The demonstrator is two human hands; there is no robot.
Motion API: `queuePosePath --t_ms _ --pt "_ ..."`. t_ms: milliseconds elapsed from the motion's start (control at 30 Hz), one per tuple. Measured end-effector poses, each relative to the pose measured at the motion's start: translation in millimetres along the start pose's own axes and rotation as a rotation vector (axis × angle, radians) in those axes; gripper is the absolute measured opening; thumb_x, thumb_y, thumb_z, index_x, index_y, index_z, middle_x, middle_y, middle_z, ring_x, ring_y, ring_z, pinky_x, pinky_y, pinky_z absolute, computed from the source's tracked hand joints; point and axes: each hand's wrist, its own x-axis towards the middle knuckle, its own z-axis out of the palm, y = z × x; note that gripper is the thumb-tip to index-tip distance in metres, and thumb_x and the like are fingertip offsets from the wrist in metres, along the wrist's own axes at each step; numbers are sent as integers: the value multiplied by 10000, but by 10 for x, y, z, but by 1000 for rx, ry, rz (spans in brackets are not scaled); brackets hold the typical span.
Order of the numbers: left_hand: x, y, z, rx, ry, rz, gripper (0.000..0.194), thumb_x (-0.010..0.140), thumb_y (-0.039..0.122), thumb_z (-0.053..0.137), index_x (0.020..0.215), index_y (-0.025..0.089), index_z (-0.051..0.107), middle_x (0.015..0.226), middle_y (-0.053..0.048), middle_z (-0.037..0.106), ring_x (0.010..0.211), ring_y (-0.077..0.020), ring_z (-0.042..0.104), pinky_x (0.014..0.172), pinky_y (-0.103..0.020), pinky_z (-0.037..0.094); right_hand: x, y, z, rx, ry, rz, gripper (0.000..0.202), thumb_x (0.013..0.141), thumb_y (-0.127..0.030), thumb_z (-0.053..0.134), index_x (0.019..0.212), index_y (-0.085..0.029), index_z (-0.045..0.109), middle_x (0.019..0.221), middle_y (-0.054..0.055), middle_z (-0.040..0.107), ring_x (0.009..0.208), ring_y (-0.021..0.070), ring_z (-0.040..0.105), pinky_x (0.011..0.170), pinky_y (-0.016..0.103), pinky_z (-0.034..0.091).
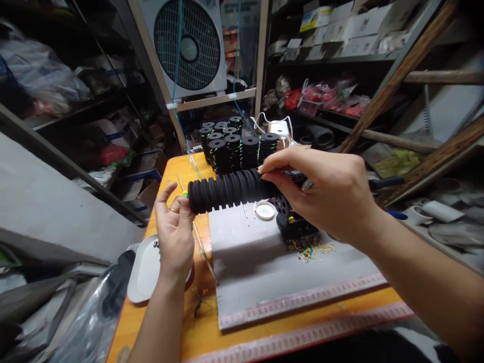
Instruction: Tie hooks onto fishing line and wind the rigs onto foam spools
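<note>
Fingers of the right hand (327, 184) are pressed together against a black ridged roll (227, 191); what's pinched between the tips can't be made out. Its left end is gripped by the left hand (174, 234), thumb against fingers, so it's held up over a grey board (257, 262). Coloured beads (307, 248) are scattered there, and black spools (233, 151) are stacked toward the orange table's (202, 333) back.

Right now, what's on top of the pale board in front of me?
On the pale board: a round white dish, a black device, scattered beads. The right hand and forearm cover part of its right side, hiding anything there.
</note>
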Motion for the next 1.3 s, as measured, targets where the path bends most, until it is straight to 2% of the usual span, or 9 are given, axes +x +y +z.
queuePosePath --t_ms 500,633,767,833,900,967,1033,1100,1300 --pt "-2 -5 8 -1 4 21 403 843 379 718 1184 239 555 1035 -12 671 903 -70 675 839 -155 541 -21 -16 -17 -159 -93 -197 188 895 -29 495 899 -138 647 773 40 683 673 153 646 585 265 506" --pt "4 -14 5 21 0 38 407 850 367 713 1195 237 540 1028 -18 665 894 -76 672 809 -160 545 -10 -41 -13 -175 -176 -249 270 920 -15 400 885 -130 642 843 76 700 783 193 673 637 300 545" --pt "0 -11 10 26 -6 50 418 850 346 718 1204 230 529 977 -3 663 877 -74 663 796 -156 537 -84 -15 -62 -90 -196 -250 266 937 -18 414 1037 -129 634 1004 107 703 998 220 654 805 340 555" --pt "-5 -3 19 23 -3 46 418 847 341 723 1201 225 533 935 9 666 850 -71 662 790 -156 536 -250 -1 -121 -23 -147 -186 263 920 -35 489 1121 -143 617 1116 124 663 1096 232 604 892 369 522" --pt "-11 7 31 20 7 35 420 841 338 730 1197 224 539 915 13 671 841 -75 664 782 -157 538 -521 2 -184 7 -143 -61 233 897 -63 555 1086 -171 637 1082 113 636 1040 233 587 880 394 503" --pt "-18 17 45 16 20 26 418 837 335 735 1194 226 546 909 10 681 862 -83 669 783 -158 537 -856 0 -220 70 -305 80 106 894 -116 583 919 -186 658 914 77 615 888 212 576 770 372 503" --pt "-23 23 58 14 31 24 398 842 330 730 1186 230 559 918 2 691 901 -95 673 801 -165 535 -1184 4 -209 96 -538 230 120 897 -141 569 831 -196 653 868 68 609 841 214 562 743 384 495" --pt "-26 25 67 24 40 28 371 853 333 717 1179 234 571 930 -3 693 907 -102 674 811 -176 537 -1437 11 -157 88 -626 363 110 890 -160 577 816 -198 650 875 72 614 853 224 562 746 392 496" --pt "-28 35 76 63 40 33 351 859 332 708 1168 236 571 925 -3 678 882 -102 677 779 -171 552 -1661 -22 13 61 -606 460 113 904 -144 540 862 -188 635 868 81 614 848 240 572 745 400 502"
